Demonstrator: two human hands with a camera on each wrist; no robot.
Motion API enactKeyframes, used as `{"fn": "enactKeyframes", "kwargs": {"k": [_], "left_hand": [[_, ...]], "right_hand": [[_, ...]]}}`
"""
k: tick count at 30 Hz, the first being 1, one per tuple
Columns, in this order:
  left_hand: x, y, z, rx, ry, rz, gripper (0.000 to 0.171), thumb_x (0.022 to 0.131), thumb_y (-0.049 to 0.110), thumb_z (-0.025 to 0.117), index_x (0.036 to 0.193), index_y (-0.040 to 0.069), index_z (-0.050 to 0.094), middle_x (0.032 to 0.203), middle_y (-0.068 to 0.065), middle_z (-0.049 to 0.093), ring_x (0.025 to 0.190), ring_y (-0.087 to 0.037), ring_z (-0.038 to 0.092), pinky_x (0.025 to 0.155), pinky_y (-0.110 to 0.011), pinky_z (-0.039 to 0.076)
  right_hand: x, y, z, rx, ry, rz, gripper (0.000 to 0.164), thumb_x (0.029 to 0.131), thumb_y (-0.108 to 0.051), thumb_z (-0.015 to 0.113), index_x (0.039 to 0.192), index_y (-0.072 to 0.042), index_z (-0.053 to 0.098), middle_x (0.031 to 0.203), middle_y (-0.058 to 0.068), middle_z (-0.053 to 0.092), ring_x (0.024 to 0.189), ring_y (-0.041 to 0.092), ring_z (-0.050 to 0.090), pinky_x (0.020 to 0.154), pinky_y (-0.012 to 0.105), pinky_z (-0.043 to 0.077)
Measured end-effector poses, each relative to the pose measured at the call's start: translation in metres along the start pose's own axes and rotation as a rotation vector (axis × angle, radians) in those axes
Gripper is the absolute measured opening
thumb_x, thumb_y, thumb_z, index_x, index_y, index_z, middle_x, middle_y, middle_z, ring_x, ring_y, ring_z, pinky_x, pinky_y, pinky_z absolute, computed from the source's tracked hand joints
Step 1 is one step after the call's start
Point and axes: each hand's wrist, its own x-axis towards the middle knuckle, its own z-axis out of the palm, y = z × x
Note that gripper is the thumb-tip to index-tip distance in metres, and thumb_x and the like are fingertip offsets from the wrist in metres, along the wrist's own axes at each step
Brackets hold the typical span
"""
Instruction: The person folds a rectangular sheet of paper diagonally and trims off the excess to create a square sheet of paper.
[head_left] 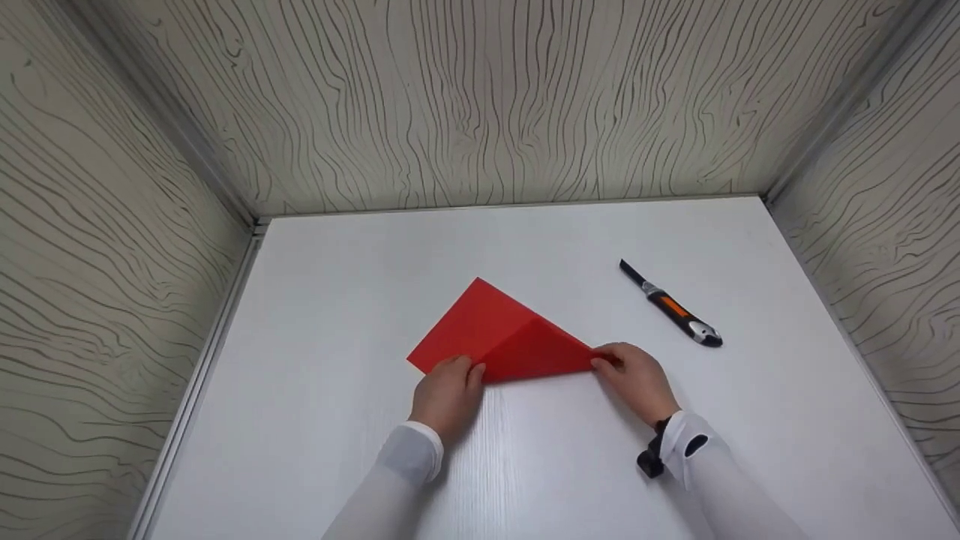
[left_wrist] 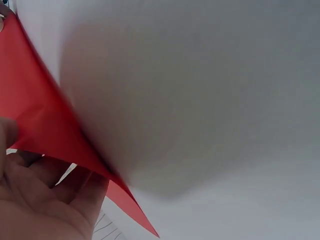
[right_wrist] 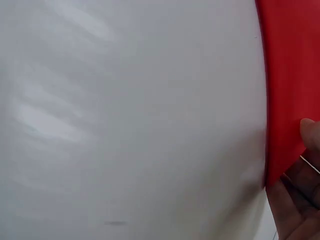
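Observation:
A sheet of red paper (head_left: 517, 330), partly folded over itself, lies on the white table in the head view. The doubled part is darker and tapers to the right. My left hand (head_left: 450, 394) pinches its near edge left of the middle. At the right tip, my right hand (head_left: 634, 381) holds the paper between thumb and fingers. In the left wrist view the red paper (left_wrist: 45, 110) passes between the thumb and the fingers (left_wrist: 65, 187). The right wrist view has the thumb (right_wrist: 311, 134) on top of the paper (right_wrist: 292, 75), with fingers beneath it.
A utility knife (head_left: 675, 309) with a black and orange handle lies to the right of the paper, its black blade out and pointing to the back left. Wood-grain panels (head_left: 480, 105) rise behind and beside the white table (head_left: 337, 270).

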Motion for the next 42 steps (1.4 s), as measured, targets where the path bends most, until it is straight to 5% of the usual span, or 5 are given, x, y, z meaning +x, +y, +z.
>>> {"fn": "enactKeyframes", "kwargs": {"k": [8,13,25,35,42], "left_hand": [[0.002,0.004,-0.01,-0.112,-0.091,-0.025,0.021,0.093,0.04,0.074,0.103,0.027,0.06,0.089,0.009,0.059,0.082,-0.014,0.059,0.081,-0.036,0.055],[0.004,0.002,-0.009,-0.118,-0.08,-0.087,0.02,0.093,0.036,0.075,0.098,0.024,0.06,0.08,0.007,0.059,0.074,-0.015,0.059,0.076,-0.033,0.054],[0.019,0.009,-0.002,-0.012,0.064,-0.091,0.025,0.085,0.03,0.085,0.093,0.02,0.064,0.081,0.005,0.056,0.073,-0.014,0.056,0.071,-0.029,0.054],[0.028,0.008,0.002,0.136,0.086,-0.082,0.029,0.083,0.032,0.086,0.098,0.014,0.068,0.094,-0.001,0.059,0.085,-0.018,0.057,0.08,-0.034,0.058],[0.032,0.011,-0.001,0.143,0.078,-0.109,0.037,0.081,0.031,0.088,0.107,0.013,0.07,0.098,-0.002,0.061,0.089,-0.02,0.058,0.085,-0.037,0.057]], "right_hand": [[0.005,0.001,0.001,-0.038,-0.001,-0.009,0.022,0.099,-0.022,0.069,0.117,-0.011,0.074,0.11,0.004,0.07,0.104,0.027,0.062,0.097,0.047,0.05],[0.006,-0.003,0.001,-0.032,-0.013,0.016,0.023,0.1,-0.022,0.067,0.119,-0.012,0.073,0.106,0.003,0.069,0.097,0.024,0.061,0.092,0.045,0.051],[0.006,-0.007,0.008,-0.035,0.039,0.042,0.026,0.1,-0.018,0.065,0.125,-0.01,0.071,0.111,0.006,0.068,0.1,0.026,0.059,0.093,0.045,0.052],[0.007,-0.01,0.01,-0.061,0.03,0.053,0.021,0.1,-0.017,0.065,0.118,-0.011,0.072,0.105,0.005,0.066,0.096,0.026,0.057,0.088,0.042,0.051],[0.013,-0.012,0.009,-0.058,0.034,0.078,0.018,0.1,-0.017,0.063,0.114,-0.011,0.073,0.101,0.006,0.066,0.094,0.026,0.057,0.086,0.042,0.049]]}}
